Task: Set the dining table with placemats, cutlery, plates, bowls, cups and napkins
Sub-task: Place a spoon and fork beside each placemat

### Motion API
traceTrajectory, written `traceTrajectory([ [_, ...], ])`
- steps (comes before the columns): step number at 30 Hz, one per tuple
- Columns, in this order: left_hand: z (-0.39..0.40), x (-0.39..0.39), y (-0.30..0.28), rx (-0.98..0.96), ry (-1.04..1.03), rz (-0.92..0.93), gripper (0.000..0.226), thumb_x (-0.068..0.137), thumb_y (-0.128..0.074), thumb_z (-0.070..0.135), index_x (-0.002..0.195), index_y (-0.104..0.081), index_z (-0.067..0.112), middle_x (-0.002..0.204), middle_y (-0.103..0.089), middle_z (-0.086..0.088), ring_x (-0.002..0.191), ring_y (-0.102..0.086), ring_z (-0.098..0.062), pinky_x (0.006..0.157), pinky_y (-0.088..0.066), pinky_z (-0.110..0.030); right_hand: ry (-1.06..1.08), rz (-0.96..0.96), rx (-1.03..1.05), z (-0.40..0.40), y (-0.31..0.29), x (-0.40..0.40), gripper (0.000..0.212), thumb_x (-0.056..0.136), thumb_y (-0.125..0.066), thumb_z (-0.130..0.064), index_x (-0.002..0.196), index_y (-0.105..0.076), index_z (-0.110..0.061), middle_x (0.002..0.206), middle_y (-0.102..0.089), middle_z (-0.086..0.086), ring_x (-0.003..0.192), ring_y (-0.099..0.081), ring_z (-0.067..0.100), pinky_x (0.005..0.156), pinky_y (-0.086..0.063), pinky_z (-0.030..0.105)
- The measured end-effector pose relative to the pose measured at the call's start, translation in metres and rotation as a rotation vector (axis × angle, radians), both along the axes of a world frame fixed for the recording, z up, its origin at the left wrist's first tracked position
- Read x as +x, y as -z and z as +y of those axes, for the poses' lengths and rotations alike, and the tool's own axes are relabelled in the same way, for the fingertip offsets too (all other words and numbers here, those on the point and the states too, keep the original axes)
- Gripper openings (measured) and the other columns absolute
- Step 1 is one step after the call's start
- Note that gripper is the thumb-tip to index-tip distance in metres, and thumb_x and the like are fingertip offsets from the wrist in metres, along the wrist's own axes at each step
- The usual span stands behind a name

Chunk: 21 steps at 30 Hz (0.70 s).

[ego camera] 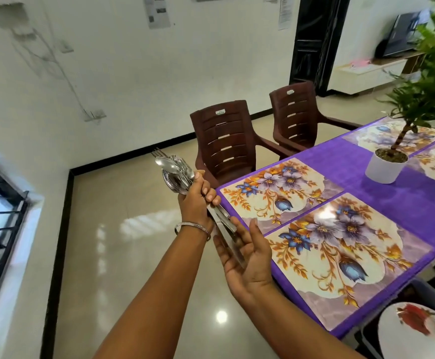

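a bundle of cutlery [179,174] is clenched in the left hand [195,200], the fingers wrapped tight around the middle of the handles. the spoon bowls and fork tines are fanned out above the fist, up and to the left, while the flat handle ends are pushed out below it, down and to the right. those handle ends are met by the right hand [247,257], which is held palm up with fingers spread and nothing pinched; the ends appear to rest against its palm and fingers. a thin bracelet [193,226] is worn on the left wrist. the bundle is held in the air over the floor, just off the near left corner of the table [392,200], which is covered in purple cloth. floral placemats [340,244] are laid flat on it, two close to the hands and more at the far end. a potted plant [387,164] is stood between them. a plate with a red flower print [418,332] is seen at the lower right, off the table. two brown chairs [224,141] are drawn up at the far side.
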State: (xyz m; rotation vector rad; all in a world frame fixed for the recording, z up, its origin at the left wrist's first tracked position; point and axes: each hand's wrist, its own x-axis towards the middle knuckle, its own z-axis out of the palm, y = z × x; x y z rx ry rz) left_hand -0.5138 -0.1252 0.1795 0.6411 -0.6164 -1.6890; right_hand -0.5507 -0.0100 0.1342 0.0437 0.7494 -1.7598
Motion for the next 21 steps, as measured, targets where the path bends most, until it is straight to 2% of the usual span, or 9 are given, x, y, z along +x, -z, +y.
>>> traceTrajectory([
  [2,0.004,-0.012,0.0,0.02,0.049,0.0,0.02,0.101,-0.045,0.02,0.086,-0.056,0.014,0.047,-0.035,0.006,0.036,-0.034,-0.005,0.035,-0.033,-0.018,0.066,-0.021,0.058,-0.009,-0.004,-0.017,0.052,0.085,-0.058,-0.051,0.111,-0.068,-0.007,0.107,-0.072,0.013,0.097,-0.07,0.028,0.084,-0.056,0.039],
  [4,0.012,-0.029,0.0,0.027,0.104,-0.039,0.023,0.1,-0.046,0.022,0.081,-0.054,0.013,0.047,-0.033,0.005,0.035,-0.033,-0.006,0.035,-0.033,-0.017,0.107,-0.012,0.107,-0.02,-0.007,-0.039,0.05,0.092,-0.048,-0.053,0.103,-0.07,-0.009,0.097,-0.074,0.011,0.091,-0.07,0.026,0.079,-0.054,0.036],
  [7,0.024,-0.058,0.002,-0.009,0.195,-0.123,0.029,0.099,-0.049,0.023,0.072,-0.05,0.012,0.045,-0.034,0.004,0.035,-0.035,-0.007,0.036,-0.035,-0.019,0.159,0.027,0.148,-0.034,-0.008,-0.066,0.051,0.094,-0.045,-0.053,0.084,-0.072,-0.01,0.078,-0.072,0.008,0.08,-0.068,0.024,0.078,-0.052,0.035],
  [9,0.03,-0.078,0.002,-0.016,0.261,-0.149,0.03,0.098,-0.049,0.023,0.071,-0.048,0.011,0.046,-0.036,0.004,0.037,-0.039,-0.008,0.039,-0.037,-0.019,0.2,0.022,0.142,-0.039,-0.007,-0.085,0.049,0.094,-0.047,-0.049,0.072,-0.068,-0.012,0.074,-0.07,0.007,0.077,-0.066,0.024,0.082,-0.051,0.037],
  [13,0.032,-0.117,0.004,0.007,0.386,-0.126,0.019,0.094,-0.054,0.019,0.078,-0.054,0.009,0.054,-0.042,-0.001,0.045,-0.044,-0.013,0.045,-0.043,-0.023,0.196,0.149,0.237,-0.049,0.003,-0.122,0.032,0.094,-0.055,-0.036,0.091,-0.071,-0.009,0.09,-0.074,0.009,0.084,-0.07,0.024,0.076,-0.054,0.034],
  [16,0.027,-0.144,0.011,0.006,0.4,-0.215,0.014,0.094,-0.056,0.016,0.083,-0.06,0.009,0.052,-0.043,-0.001,0.041,-0.04,-0.01,0.04,-0.037,-0.02,0.16,0.319,0.301,-0.055,0.013,-0.147,0.023,0.094,-0.053,-0.021,0.081,-0.067,-0.008,0.075,-0.069,0.007,0.073,-0.063,0.021,0.065,-0.051,0.03],
  [17,0.024,-0.15,0.015,0.013,0.386,-0.238,0.016,0.094,-0.056,0.016,0.08,-0.061,0.01,0.052,-0.043,0.0,0.039,-0.038,-0.009,0.038,-0.035,-0.019,0.15,0.404,0.309,-0.054,0.013,-0.154,0.024,0.095,-0.051,-0.021,0.078,-0.064,-0.01,0.071,-0.066,0.005,0.071,-0.061,0.02,0.065,-0.05,0.031],
  [19,0.018,-0.162,0.026,0.064,0.356,-0.244,0.021,0.095,-0.056,0.018,0.075,-0.059,0.012,0.052,-0.042,0.001,0.038,-0.035,-0.008,0.036,-0.033,-0.019,0.143,0.565,0.269,-0.047,0.015,-0.168,0.026,0.097,-0.051,-0.029,0.085,-0.063,-0.009,0.078,-0.067,0.007,0.076,-0.064,0.02,0.07,-0.052,0.034],
  [21,0.01,-0.168,0.041,0.151,0.362,-0.211,0.019,0.094,-0.056,0.022,0.078,-0.055,0.014,0.055,-0.041,0.001,0.044,-0.039,-0.009,0.044,-0.043,-0.023,0.113,0.698,0.202,-0.035,0.017,-0.182,0.023,0.094,-0.057,-0.035,0.091,-0.062,-0.013,0.085,-0.069,0.006,0.082,-0.068,0.02,0.068,-0.055,0.035],
])
